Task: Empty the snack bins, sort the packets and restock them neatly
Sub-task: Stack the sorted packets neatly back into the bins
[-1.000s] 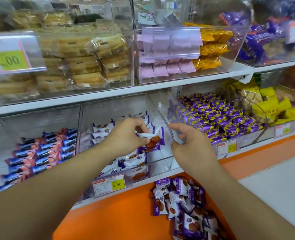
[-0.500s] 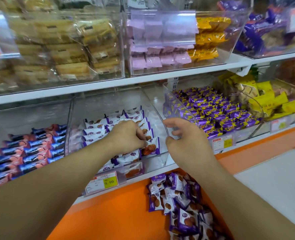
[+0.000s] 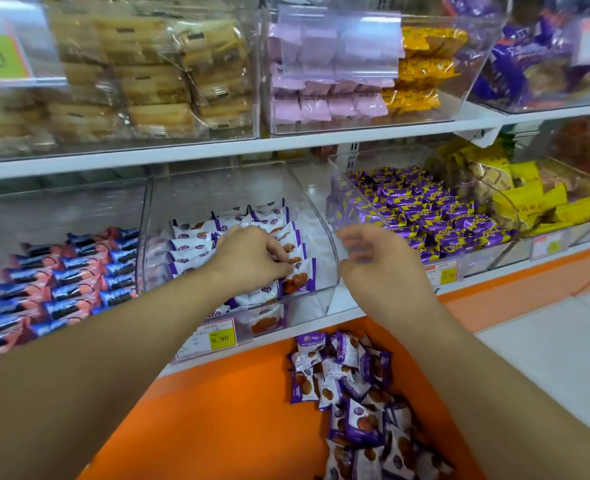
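Note:
A clear snack bin (image 3: 238,188) on the lower shelf holds rows of white-and-purple waffle packets (image 3: 193,244). My left hand (image 3: 252,258) reaches into it and pinches the front packet (image 3: 300,277) of the right-hand row, standing it against the others. My right hand (image 3: 380,265) hovers at the bin's right side, fingers and thumb curled round the front edge of its clear wall. A loose pile of the same packets (image 3: 355,403) lies below on the orange ledge.
To the left is a bin of blue-and-pink packets (image 3: 72,282); to the right are purple-and-yellow packets (image 3: 425,216) and yellow packets (image 3: 535,202). The upper shelf carries cakes (image 3: 155,81) and pink packets (image 3: 321,105). A 9.90 price tag (image 3: 217,336) fronts the bin.
My left hand has brought the packet down from mid-air into the front of the row. My right hand has stayed at the clear wall. The view has shifted slightly.

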A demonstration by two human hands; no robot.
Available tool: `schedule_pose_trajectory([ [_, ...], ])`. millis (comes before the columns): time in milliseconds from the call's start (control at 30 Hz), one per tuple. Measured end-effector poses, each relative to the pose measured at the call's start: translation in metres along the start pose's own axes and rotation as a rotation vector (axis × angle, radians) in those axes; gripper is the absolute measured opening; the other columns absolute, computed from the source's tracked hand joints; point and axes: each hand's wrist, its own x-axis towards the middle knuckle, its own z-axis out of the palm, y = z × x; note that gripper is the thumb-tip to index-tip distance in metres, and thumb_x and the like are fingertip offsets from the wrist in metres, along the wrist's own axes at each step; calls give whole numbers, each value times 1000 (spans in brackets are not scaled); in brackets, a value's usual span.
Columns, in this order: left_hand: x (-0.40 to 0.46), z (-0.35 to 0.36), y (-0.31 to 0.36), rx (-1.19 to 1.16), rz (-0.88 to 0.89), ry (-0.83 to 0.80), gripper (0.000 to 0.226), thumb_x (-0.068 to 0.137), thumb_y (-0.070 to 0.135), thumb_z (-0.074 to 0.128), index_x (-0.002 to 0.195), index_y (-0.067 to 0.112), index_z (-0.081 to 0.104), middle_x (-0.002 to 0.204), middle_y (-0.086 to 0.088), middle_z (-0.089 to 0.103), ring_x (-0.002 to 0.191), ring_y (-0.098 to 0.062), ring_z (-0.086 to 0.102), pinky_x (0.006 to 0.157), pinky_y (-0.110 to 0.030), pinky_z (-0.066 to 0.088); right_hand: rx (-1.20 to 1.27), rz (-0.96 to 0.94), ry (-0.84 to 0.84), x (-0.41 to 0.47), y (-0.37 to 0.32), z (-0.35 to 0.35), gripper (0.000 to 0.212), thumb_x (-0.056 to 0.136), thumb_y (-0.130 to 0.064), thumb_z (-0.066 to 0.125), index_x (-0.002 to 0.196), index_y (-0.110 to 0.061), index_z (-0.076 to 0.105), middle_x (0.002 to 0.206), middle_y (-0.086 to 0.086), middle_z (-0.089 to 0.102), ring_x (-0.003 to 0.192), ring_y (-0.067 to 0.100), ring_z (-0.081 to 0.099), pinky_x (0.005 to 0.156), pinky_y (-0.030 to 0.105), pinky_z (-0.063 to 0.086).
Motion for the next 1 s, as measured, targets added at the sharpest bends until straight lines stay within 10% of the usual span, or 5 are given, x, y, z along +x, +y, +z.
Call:
schedule_pose_trajectory([
  [367, -138, 38, 25, -426, 175, 1, 15, 95, 45, 65, 90, 36, 75, 95, 10, 65, 88, -5, 62, 77, -24, 48, -119, 211, -166, -17, 43, -24, 19, 82, -8, 70, 75, -24, 77, 65, -9, 71, 66, 10, 63, 68, 35, 57],
  [500, -162, 126, -10, -354, 31, -201, 12, 95, 40, 69, 95, 29, 75, 95, 13, 66, 89, -2, 62, 75, -22, 46, -363, 244, -528, -23, 103, 3, 16, 85, -10, 73, 91, -24, 76, 85, -2, 78, 81, 16, 72, 78, 34, 59],
  [633, -175, 211, -46, -307, -157, -446, 15, 99, 36, 66, 111, 26, 67, 106, 9, 66, 91, -7, 63, 66, -16, 45, -600, 235, -829, -28, 169, 42, 31, 94, -17, 73, 125, -18, 69, 120, -1, 72, 105, 12, 67, 69, 2, 43],
  [833, -186, 279, -65, -307, -187, -701, 41, 84, 55, 78, 111, 26, 68, 105, 4, 68, 91, -12, 65, 79, -40, 58, -759, 206, -952, -38, 248, 83, 84, 94, -37, 76, 163, -20, 31, 162, 3, 44, 140, 22, 51, 110, 30, 46],
  [1000, -188, 294, -58, -110, -142, -733, 44, 88, 49, 77, 117, 19, 66, 113, -2, 62, 99, -18, 61, 85, -39, 57, -735, 235, -944, -48, 271, 94, 53, 92, -31, 78, 138, -19, 56, 126, 7, 65, 104, 19, 66, 76, 25, 54],
])
